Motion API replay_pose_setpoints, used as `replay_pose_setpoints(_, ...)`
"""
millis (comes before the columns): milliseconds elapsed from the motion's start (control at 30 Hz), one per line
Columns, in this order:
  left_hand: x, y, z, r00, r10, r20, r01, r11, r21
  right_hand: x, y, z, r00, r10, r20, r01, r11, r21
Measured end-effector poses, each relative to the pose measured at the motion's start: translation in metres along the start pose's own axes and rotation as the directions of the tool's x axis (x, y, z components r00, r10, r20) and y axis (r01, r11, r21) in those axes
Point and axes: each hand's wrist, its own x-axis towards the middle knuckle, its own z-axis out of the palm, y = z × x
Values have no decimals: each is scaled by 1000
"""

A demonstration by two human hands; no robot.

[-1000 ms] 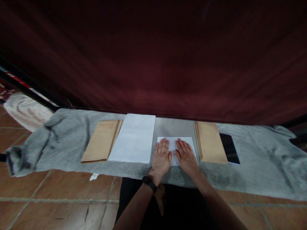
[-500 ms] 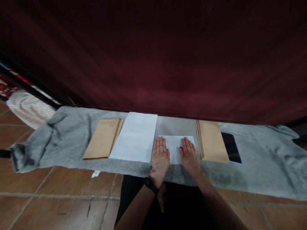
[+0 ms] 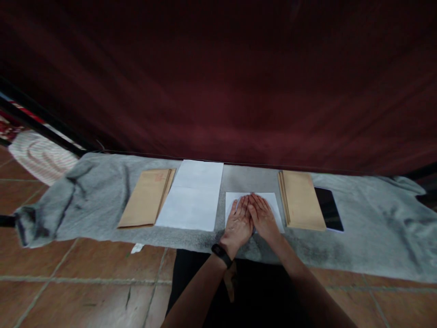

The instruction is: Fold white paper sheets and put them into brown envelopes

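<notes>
A folded white sheet [image 3: 271, 202] lies on the grey cloth [image 3: 368, 228] in front of me. My left hand [image 3: 239, 224] and my right hand [image 3: 262, 217] both rest flat on it, palms down, fingers stretched out and side by side, touching at the middle of the sheet. Neither hand holds anything. A black band sits on my left wrist.
A larger white sheet [image 3: 194, 196] lies to the left, with a stack of brown envelopes [image 3: 146, 198] beside it. Another brown envelope stack [image 3: 301, 200] and a dark tablet [image 3: 328, 208] lie to the right. A dark red curtain [image 3: 218, 82] hangs behind. The floor [image 3: 68, 282] is tiled.
My hands were apart at the sheet's left and right sides half a second ago. They have slid inward and now meet at its middle.
</notes>
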Motion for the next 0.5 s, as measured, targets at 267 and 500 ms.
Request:
replay_pose_setpoints(267,3,-13,6,989,-151,7,151,988,-14,-2,5,2,997,73,-34,-78,977,-197)
replay_pose_setpoints(500,1,-12,8,954,-297,-46,297,955,-7,-8,6,11,978,147,-148,-178,959,-219)
